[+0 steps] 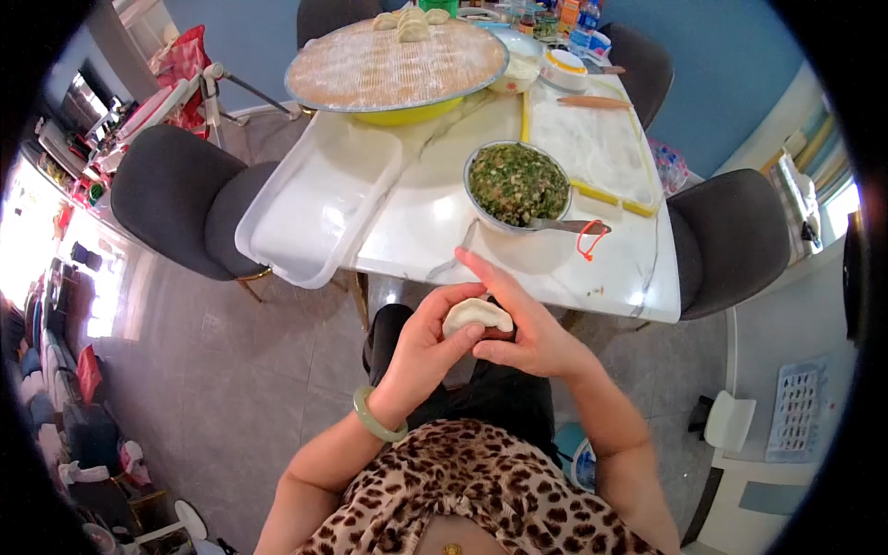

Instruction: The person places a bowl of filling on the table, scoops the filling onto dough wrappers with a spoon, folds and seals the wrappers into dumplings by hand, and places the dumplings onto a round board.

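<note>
A pale folded dumpling (477,317) is held in front of my body, just off the table's near edge. My left hand (435,324) grips its left side, thumb on the near face. At the dumpling's right end is my right hand (523,333), thumb and fingers around it, with one finger stretched out toward the table. Beyond my hands stands a bowl of green chopped filling (520,182), with a utensil (569,226) bearing a red loop resting on its rim. Several finished dumplings (413,25) lie on the round floured tray (398,69).
On the white table (444,148) are an empty clear plastic tray (314,208) at the left and a floured board (592,139) with a rolling pin (595,102) at the right. Dark chairs (176,194) flank the table. Bottles stand at the back.
</note>
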Available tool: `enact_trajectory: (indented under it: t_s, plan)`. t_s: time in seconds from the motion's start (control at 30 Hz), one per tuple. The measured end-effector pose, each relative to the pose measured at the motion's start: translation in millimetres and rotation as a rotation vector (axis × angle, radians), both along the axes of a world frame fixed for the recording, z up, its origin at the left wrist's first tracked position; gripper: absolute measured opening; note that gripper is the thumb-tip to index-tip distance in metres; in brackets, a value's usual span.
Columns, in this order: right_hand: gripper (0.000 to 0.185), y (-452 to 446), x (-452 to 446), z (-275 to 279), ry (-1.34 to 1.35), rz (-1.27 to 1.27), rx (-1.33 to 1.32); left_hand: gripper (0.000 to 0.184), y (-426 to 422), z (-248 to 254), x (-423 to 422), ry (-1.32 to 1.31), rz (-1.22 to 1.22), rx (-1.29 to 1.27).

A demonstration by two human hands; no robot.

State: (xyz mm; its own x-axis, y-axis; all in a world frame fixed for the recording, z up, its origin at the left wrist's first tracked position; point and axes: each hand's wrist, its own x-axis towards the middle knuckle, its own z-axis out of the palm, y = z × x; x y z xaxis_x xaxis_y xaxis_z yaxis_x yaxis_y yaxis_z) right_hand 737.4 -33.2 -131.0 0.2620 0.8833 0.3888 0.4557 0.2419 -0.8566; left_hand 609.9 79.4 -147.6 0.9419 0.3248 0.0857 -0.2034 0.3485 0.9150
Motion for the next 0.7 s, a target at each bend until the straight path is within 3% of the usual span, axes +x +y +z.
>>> enact_trajectory:
  t_s: [0.03,0.1,0.2,0.23,0.3,0.43,0.5,0.63,0.7]
  plan:
    - [0.06,0,-1,-6,-0.005,-0.001,0.001,0.041,-1,0,2,-0.005,-0.001,0.001]
    - [0.058,0,-5,-15,0.473,0.122,0.029,0.036,-4,1,2,0.034,0.063,0.203]
    - [0.056,8,-11,-20,0.674,0.141,0.212,0.03,-10,6,5,0.053,0.02,0.226]
    - [0.056,11,-13,-20,0.675,0.14,0.216,0.03,-13,6,8,0.054,0.017,0.229]
    - [0.053,17,-17,-21,0.811,0.146,0.33,0.025,-17,0,16,-0.02,0.247,0.479]
    - [0.051,24,-21,-25,0.787,0.029,0.306,0.025,-15,-14,29,-0.095,0.402,0.522]
    - [0.047,22,-16,-26,0.694,-0.056,0.113,0.031,-13,-14,30,-0.05,0.327,0.277]
    - [0.044,22,-12,-36,0.804,-0.067,0.048,0.033,-9,-22,32,0.09,0.362,0.396]
    - [0.042,19,-10,-34,0.97,-0.031,-0.066,0.033,-9,-16,28,0.243,0.16,-0.084]
